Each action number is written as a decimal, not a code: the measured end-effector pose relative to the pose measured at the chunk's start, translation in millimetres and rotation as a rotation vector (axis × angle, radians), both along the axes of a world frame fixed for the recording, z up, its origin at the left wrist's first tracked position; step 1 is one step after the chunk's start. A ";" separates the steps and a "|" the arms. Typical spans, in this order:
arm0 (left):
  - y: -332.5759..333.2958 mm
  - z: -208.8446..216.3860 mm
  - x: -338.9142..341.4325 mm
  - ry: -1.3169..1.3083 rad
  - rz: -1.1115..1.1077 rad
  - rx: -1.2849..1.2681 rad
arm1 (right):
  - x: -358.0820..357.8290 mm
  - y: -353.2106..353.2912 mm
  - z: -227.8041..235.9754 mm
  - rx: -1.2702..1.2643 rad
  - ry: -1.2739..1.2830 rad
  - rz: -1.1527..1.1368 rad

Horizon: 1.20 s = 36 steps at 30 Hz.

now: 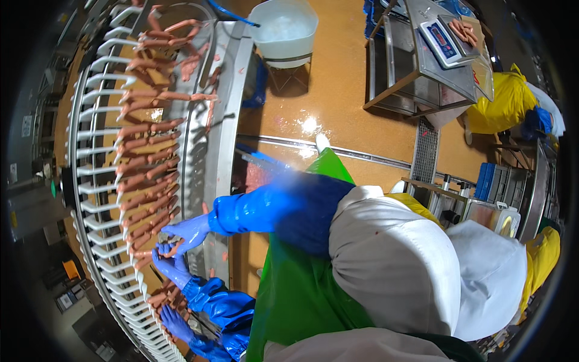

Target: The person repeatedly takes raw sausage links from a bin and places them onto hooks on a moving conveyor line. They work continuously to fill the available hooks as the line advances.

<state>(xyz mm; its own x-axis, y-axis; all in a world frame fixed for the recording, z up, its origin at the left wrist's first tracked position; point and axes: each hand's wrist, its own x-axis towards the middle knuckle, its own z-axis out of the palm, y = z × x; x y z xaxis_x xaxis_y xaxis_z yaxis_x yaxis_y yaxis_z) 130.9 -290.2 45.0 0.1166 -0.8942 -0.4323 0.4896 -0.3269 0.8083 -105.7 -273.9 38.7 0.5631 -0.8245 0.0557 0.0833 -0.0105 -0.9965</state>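
On the hooked rack, sausage links.

Blue gloves, glossy blue sleeves, green apron over white clothing.

My right hand in its blue glove rests on the pink sausages lying across the curved white-toothed conveyor, and my left hand lies among them lower down, though I can't tell whether either grips one. A co-worker's blue-gloved hand reaches in just above my right. Their white hood and green apron fill the lower middle.
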 end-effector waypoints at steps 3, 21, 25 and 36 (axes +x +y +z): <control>11.4 10.8 -9.6 0.080 0.002 -0.042 | 59.7 -12.4 -18.6 -0.223 0.010 0.260; 5.4 -15.3 20.6 0.239 0.081 -0.237 | 84.0 -13.5 -25.3 0.573 0.079 0.391; 8.9 -10.7 0.4 -0.395 0.482 0.062 | 89.1 -25.8 -28.8 -0.557 0.240 -0.008; -2.3 -8.2 -4.3 0.129 0.607 -0.138 | 91.3 -32.5 -69.2 0.157 0.128 0.098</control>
<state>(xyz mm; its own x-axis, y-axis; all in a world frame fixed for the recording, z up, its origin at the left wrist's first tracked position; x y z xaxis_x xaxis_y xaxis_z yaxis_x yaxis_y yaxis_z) 126.6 -292.4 36.8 0.5749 -0.7336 -0.3623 0.6513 0.1423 0.7453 -14.4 -306.4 -30.5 0.6351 -0.7586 -0.1455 -0.0505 0.1471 -0.9878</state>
